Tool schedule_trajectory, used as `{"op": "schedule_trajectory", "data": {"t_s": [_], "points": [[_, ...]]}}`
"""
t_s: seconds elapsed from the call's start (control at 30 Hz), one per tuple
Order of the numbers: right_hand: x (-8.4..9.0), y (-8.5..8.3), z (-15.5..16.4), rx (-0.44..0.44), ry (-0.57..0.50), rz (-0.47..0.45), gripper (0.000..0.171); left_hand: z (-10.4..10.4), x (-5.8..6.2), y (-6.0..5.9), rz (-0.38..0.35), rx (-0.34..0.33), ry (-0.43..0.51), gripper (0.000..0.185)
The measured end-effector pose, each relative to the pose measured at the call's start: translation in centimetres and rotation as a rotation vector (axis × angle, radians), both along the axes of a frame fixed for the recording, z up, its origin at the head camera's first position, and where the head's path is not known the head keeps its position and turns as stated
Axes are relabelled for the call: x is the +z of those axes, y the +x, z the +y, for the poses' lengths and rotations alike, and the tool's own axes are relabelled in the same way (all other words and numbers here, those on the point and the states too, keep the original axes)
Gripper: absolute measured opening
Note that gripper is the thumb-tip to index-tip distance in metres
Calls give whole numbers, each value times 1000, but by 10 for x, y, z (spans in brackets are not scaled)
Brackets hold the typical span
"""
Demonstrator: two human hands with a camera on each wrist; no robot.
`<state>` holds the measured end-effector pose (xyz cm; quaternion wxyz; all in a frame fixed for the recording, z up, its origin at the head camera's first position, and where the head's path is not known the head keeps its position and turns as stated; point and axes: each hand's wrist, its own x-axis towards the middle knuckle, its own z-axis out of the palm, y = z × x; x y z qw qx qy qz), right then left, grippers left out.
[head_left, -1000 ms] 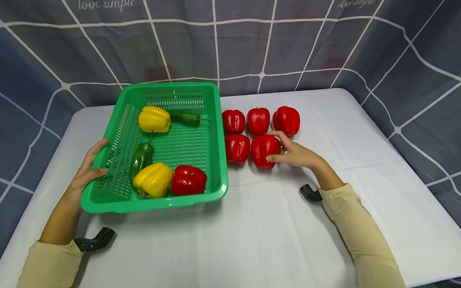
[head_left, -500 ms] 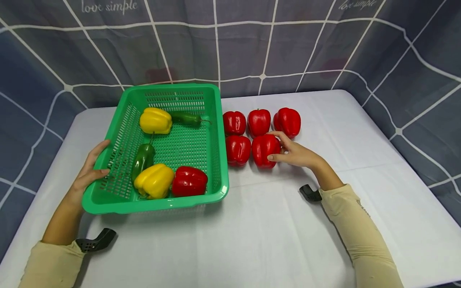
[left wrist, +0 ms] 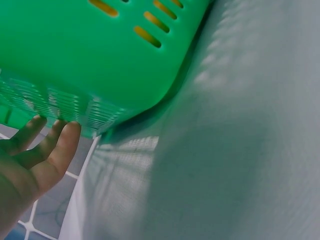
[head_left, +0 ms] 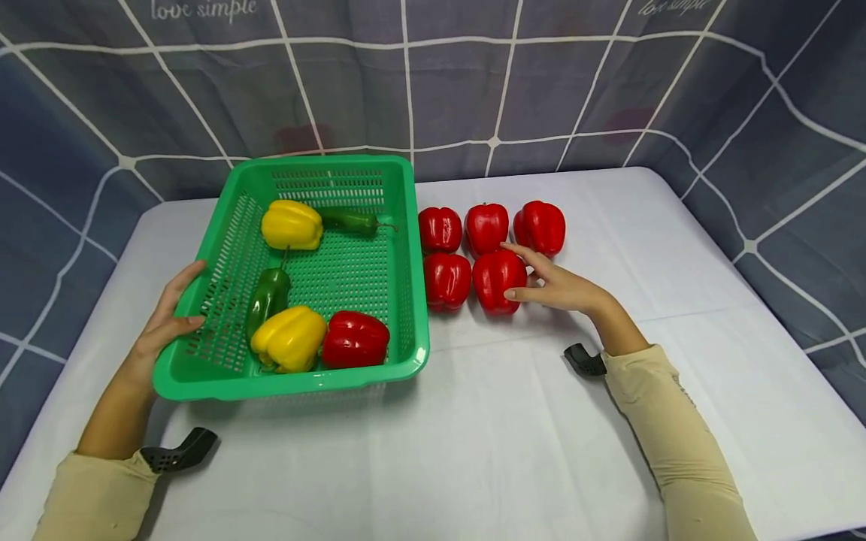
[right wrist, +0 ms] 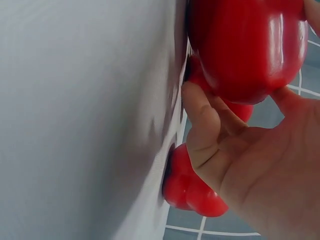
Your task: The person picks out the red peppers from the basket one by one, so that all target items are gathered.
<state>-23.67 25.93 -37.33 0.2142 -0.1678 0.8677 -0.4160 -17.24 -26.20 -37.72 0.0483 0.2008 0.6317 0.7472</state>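
Observation:
A green plastic basket (head_left: 284, 387) stands at the left of the table in the head view. My left hand (head_left: 158, 315) rests against its left side, thumb and finger at the rim; in the left wrist view straight fingertips (left wrist: 71, 131) meet the slotted wall. My right hand (head_left: 558, 287) is spread loosely at the right side of a red bell pepper (head_left: 497, 282), thumb in front and a finger extended behind. In the right wrist view that pepper (right wrist: 245, 50) lies between thumb and relaxed fingers. Another red pepper (head_left: 446, 282) sits to its left, between it and the basket.
Behind stand three more red peppers, at left (head_left: 440, 230), middle (head_left: 486, 229) and right (head_left: 539, 228). The basket holds two yellow bell peppers (head_left: 289, 338), two green chili peppers (head_left: 267, 300) and a red pepper (head_left: 355, 340). A grey checked curtain (head_left: 453, 90) encloses the white table (head_left: 433, 458).
The fingers of my right hand have loosened and spread slightly away from the red bell pepper, which stays in place. My left hand and the basket are still.

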Motion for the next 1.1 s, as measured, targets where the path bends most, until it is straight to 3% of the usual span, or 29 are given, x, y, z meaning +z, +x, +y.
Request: {"op": "schedule_trajectory", "data": {"t_s": [0.6, 1.1], "points": [[1, -5, -3, 18, 6, -32, 84, -10, -1, 10, -33, 64, -44, 69], [3, -1, 14, 30, 10, -14, 82, -2, 2, 4, -53, 34, -78, 66]]}}
